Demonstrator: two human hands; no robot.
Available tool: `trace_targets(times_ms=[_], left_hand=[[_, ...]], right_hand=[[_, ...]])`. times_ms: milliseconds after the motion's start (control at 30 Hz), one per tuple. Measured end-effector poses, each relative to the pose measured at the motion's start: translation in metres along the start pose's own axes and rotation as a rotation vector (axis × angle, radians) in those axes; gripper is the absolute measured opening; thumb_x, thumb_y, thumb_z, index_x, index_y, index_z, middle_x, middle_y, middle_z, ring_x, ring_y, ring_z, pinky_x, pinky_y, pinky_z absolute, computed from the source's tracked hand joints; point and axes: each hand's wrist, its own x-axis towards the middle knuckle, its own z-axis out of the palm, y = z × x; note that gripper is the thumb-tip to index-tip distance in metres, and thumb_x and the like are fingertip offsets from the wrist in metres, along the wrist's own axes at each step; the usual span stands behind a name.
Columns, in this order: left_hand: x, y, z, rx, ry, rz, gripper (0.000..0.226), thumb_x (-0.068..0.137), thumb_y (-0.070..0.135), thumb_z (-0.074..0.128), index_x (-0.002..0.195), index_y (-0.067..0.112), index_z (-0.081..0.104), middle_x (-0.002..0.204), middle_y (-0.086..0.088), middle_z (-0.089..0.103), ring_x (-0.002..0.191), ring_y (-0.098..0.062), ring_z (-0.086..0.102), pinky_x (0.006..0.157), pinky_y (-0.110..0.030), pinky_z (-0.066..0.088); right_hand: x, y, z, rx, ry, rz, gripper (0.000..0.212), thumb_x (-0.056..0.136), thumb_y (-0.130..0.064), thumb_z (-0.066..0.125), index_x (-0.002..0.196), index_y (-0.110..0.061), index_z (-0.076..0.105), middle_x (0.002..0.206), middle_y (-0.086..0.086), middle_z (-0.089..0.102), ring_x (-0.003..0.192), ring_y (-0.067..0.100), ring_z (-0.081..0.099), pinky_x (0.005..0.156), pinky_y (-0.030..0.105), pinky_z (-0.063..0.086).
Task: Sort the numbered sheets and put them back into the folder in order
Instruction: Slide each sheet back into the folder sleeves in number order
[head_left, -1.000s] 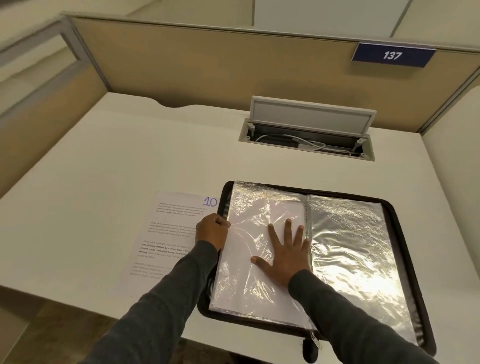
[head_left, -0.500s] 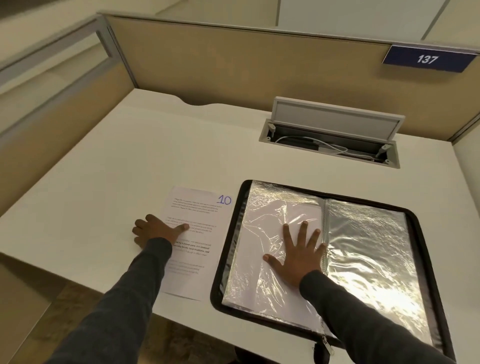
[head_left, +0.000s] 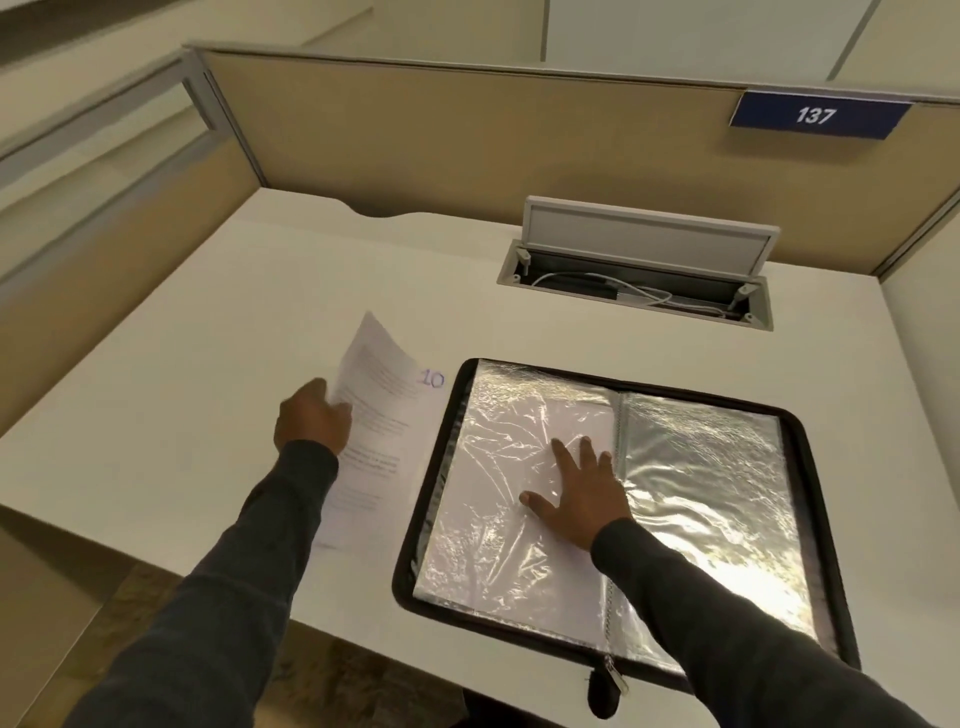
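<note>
Sheet (head_left: 385, 410) — long axis fore-aft

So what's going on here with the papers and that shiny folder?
A person is filing numbered sheets into a zip folder of clear sleeves, which lies open on the white desk. Their left hand grips the left edge of the sheet marked 10, holding it raised off the desk beside the folder. Their right hand rests flat, fingers spread, on the folder's left page. The sheet isn't in a sleeve yet.
</note>
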Motion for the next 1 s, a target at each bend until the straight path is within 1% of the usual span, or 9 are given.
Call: trace_targets(times_ms=[100,233,367,467,567,633,800,900,1000], left_hand=[[-0.024,0.05,-0.022,-0.033,0.12,0.219,0.023,0.093,0.021,0.061,0.081,0.004,0.052,0.081,-0.011,0.062,0.07,-0.03,0.059,0.064,-0.035,0.052],[-0.061,0.121,-0.037,-0.152,0.087,0.462,0.023,0.091,0.025,0.065,0.084,0.005,0.058,0.08,-0.006,0.064,0.071,-0.024,0.059,0.064,-0.033,0.05],[-0.099,0.182,-0.03,-0.45,-0.226,0.486,0.02,0.086,0.029,0.072,0.098,0.013,0.067,0.093,-0.001,0.072,0.086,-0.019,0.069,0.076,-0.037,0.058],[-0.121,0.217,-0.01,-0.839,-0.505,0.391,0.028,0.084,0.013,0.074,0.111,0.007,0.068,0.104,-0.006,0.074,0.096,-0.024,0.072,0.083,-0.041,0.059],[-0.133,0.245,0.018,-1.084,-0.691,0.303,0.033,0.086,0.004,0.067,0.119,0.001,0.063,0.114,-0.012,0.071,0.104,-0.029,0.069,0.085,-0.04,0.058],[-0.137,0.26,0.039,-1.149,-0.762,0.252,0.037,0.086,0.006,0.065,0.122,0.001,0.061,0.118,-0.013,0.07,0.106,-0.029,0.068,0.087,-0.04,0.057],[-0.144,0.29,0.097,-1.223,-0.89,0.126,0.039,0.091,0.009,0.061,0.128,0.0,0.057,0.126,-0.016,0.065,0.115,-0.034,0.063,0.095,-0.045,0.054],[-0.146,0.304,0.125,-1.229,-0.931,0.095,0.04,0.087,0.013,0.064,0.126,0.003,0.059,0.125,-0.015,0.066,0.113,-0.031,0.065,0.093,-0.042,0.055],[-0.146,0.313,0.156,-1.223,-0.91,0.058,0.029,0.092,0.022,0.063,0.117,0.007,0.063,0.12,-0.013,0.069,0.108,-0.029,0.067,0.092,-0.043,0.055]], right_hand=[[-0.003,0.006,-0.017,0.208,0.03,-0.054,0.099,0.086,-0.076,0.051,0.161,-0.027,0.008,0.168,0.012,0.009,0.154,0.034,0.014,0.122,0.049,0.024],[-0.01,0.019,-0.057,0.59,0.119,-0.158,0.099,0.083,-0.068,0.064,0.16,-0.022,0.02,0.165,0.004,0.025,0.15,0.023,0.028,0.121,0.039,0.028],[-0.013,0.05,-0.102,1.064,0.109,-0.125,0.099,0.08,-0.062,0.072,0.158,-0.029,0.022,0.161,0.005,0.033,0.141,0.025,0.042,0.107,0.036,0.04],[-0.013,0.091,-0.13,1.272,0.118,-0.115,0.096,0.078,-0.06,0.074,0.156,-0.027,0.027,0.149,0.005,0.05,0.129,0.02,0.055,0.107,0.042,0.045],[-0.013,0.142,-0.154,1.37,0.153,-0.159,0.072,0.086,-0.046,0.072,0.147,-0.018,0.045,0.129,0.003,0.068,0.12,0.026,0.065,0.102,0.045,0.051],[-0.016,0.173,-0.169,1.496,0.129,-0.19,0.057,0.092,-0.035,0.069,0.14,-0.007,0.053,0.128,0.01,0.069,0.122,0.034,0.063,0.1,0.045,0.054],[-0.027,0.219,-0.2,1.491,0.061,-0.192,0.048,0.093,-0.03,0.064,0.136,-0.01,0.058,0.128,0.009,0.069,0.117,0.028,0.067,0.1,0.042,0.053],[-0.024,0.241,-0.205,1.396,0.135,-0.157,0.042,0.09,-0.024,0.069,0.13,-0.012,0.063,0.123,0.006,0.072,0.113,0.027,0.069,0.098,0.043,0.055],[-0.019,0.263,-0.206,1.224,0.248,-0.09,0.035,0.091,-0.022,0.072,0.124,-0.014,0.067,0.116,0.004,0.075,0.105,0.024,0.072,0.097,0.045,0.056]])
